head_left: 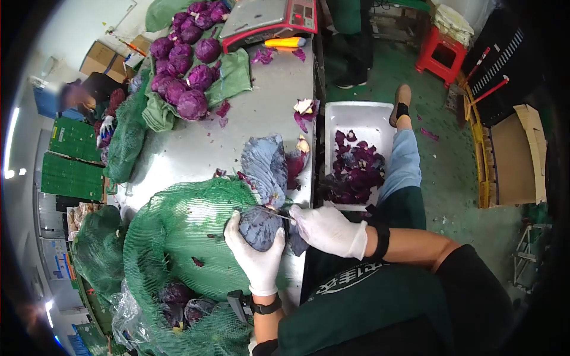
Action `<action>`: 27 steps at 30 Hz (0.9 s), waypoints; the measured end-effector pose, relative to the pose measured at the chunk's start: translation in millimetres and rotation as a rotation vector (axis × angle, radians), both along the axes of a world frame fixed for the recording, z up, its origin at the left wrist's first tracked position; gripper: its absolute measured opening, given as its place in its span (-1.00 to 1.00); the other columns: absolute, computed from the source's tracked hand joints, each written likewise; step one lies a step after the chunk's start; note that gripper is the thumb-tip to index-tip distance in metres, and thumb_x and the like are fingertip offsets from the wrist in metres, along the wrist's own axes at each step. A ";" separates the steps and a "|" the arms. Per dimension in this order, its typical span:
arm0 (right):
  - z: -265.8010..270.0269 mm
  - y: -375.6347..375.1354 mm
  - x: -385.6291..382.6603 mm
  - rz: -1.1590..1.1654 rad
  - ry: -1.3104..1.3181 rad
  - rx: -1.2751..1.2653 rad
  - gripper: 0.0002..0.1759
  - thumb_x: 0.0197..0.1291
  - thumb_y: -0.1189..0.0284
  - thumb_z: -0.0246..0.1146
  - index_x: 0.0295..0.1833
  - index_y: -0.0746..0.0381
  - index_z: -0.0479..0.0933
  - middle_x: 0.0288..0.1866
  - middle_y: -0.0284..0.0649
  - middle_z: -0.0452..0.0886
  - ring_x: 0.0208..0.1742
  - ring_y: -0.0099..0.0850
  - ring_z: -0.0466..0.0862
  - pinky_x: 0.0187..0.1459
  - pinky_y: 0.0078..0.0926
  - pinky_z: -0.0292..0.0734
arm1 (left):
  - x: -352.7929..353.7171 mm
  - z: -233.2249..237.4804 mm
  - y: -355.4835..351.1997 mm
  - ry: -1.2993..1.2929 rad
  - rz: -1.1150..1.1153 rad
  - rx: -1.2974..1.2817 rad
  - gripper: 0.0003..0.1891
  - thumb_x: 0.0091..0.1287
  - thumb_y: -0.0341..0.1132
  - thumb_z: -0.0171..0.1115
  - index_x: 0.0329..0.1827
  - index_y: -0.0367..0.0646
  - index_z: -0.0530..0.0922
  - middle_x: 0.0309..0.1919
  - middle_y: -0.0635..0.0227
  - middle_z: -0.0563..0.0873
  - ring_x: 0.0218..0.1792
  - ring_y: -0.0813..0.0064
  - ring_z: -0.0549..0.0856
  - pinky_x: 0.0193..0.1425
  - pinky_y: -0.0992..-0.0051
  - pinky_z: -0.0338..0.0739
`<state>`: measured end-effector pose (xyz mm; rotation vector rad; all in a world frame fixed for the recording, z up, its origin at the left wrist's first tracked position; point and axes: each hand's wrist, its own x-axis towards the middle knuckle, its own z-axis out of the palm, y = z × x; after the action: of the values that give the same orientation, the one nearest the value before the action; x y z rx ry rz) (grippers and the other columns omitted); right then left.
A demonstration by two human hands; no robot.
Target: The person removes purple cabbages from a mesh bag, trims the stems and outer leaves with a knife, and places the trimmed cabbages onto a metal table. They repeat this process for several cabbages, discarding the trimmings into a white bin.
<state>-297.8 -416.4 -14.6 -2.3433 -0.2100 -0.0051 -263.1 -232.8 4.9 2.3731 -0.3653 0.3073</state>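
Note:
My gloved left hand point(259, 261) is closed round a red cabbage point(260, 230) with greyish-purple outer leaves, above the near edge of the metal table point(237, 127). In my gloved right hand point(330, 230) is a knife point(280, 215), its blade against the cabbage's stem end. A large loose outer leaf point(265, 166) lies just beyond the cabbage. Beneath and left of my left hand spreads a green mesh sack point(190, 219), with a few cabbages point(178, 296) inside its near end.
Peeled purple cabbages point(191, 104) are heaped on green cloth by a red scale point(267, 24). A white bin point(359, 108) below the table's right edge holds trimmed leaves. Another person point(98, 95) works at the far left; a red stool point(440, 56) stands at right.

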 end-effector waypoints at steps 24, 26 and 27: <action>-57.7 -45.9 33.3 -0.306 -0.077 0.385 -0.75 0.21 0.40 0.19 -0.03 0.14 0.64 -0.35 -0.01 0.71 -0.29 0.02 0.72 -0.23 -0.06 0.61 | -26.5 -9.3 20.3 0.072 0.016 -0.309 -0.02 -0.10 -0.29 0.67 0.44 -0.26 0.32 0.27 0.07 0.38 0.37 0.07 0.39 0.55 0.12 0.21; -33.1 -77.5 25.5 -0.500 -0.167 0.019 -0.74 0.18 0.43 0.22 -0.01 0.11 0.67 -0.44 -0.04 0.70 -0.39 -0.03 0.72 -0.31 -0.06 0.62 | -16.5 -10.6 -0.8 -0.113 0.015 -0.211 -0.06 -0.03 -0.36 0.62 0.45 -0.29 0.29 0.31 0.11 0.37 0.36 0.14 0.41 0.57 0.20 0.18; -28.6 -90.7 21.1 -0.524 -0.202 -0.108 -0.73 0.17 0.43 0.23 -0.01 0.10 0.68 -0.48 -0.04 0.69 -0.42 -0.04 0.72 -0.33 -0.05 0.62 | -8.2 -13.0 -5.9 -0.189 -0.012 -0.067 -0.05 -0.05 -0.37 0.63 0.44 -0.29 0.28 0.35 0.06 0.37 0.40 0.11 0.39 0.58 0.17 0.17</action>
<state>-276.8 -507.1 -43.2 -2.4387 0.3169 -0.4968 -271.3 -238.6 -8.1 2.2817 -0.4505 0.5319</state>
